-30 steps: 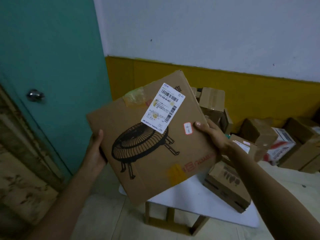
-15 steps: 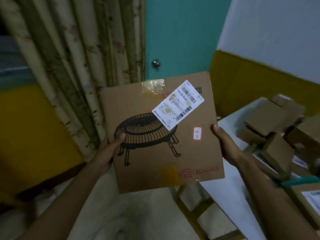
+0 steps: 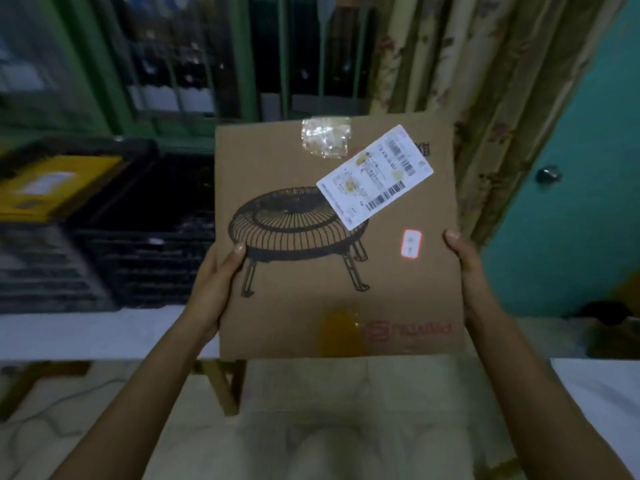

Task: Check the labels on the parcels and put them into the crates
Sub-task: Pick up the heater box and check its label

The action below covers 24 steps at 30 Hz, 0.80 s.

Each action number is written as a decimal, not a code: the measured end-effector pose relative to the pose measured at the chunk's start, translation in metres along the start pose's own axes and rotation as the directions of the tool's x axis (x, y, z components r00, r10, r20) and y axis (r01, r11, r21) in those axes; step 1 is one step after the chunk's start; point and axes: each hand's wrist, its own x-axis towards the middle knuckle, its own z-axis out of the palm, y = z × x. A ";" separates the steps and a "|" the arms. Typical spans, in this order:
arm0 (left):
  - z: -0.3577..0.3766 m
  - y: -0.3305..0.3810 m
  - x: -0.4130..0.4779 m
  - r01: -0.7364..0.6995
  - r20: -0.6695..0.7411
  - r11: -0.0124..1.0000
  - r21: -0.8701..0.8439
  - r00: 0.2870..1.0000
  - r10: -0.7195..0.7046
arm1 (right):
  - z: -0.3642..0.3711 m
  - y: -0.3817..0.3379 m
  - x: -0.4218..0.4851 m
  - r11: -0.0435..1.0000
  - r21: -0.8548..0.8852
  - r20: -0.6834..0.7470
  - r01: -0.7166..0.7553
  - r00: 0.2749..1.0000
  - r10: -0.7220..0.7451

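I hold a flat brown cardboard parcel up in front of me, printed with a black line drawing of a round fan on legs. A white barcode label sits slanted near its top right, and a small red-edged sticker lies below it. My left hand grips the parcel's left edge, thumb on the front. My right hand grips the right edge. Behind the parcel to the left stands a black slatted crate, and further left another crate holds a yellow parcel.
The crates stand on a white table with wooden legs. A barred window and floral curtains fill the back. A teal door with a knob is at right. Another white table corner shows at lower right.
My view has swung left from the table of boxes past the door to the crates. The parcel stays held by both hands and now sits nearly level.
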 end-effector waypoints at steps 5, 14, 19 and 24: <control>-0.123 0.017 0.016 -0.098 -0.272 0.956 0.276 0.946 0.176 | 0.162 0.027 0.006 0.985 0.002 -0.032 0.175 0.984 -0.175; -0.233 0.053 0.087 -0.087 -0.274 0.863 0.497 0.928 0.252 | 0.340 0.056 0.000 0.908 -0.056 -0.135 0.414 0.898 -0.418; -0.274 0.080 0.145 -0.047 -0.364 0.939 0.340 0.914 0.177 | 0.426 0.085 0.025 0.849 -0.020 -0.193 0.528 0.831 -0.521; -0.311 0.090 0.203 -0.033 -0.291 0.990 -0.136 0.957 -0.008 | 0.513 0.127 0.042 0.749 -0.287 -0.116 0.597 0.754 -0.646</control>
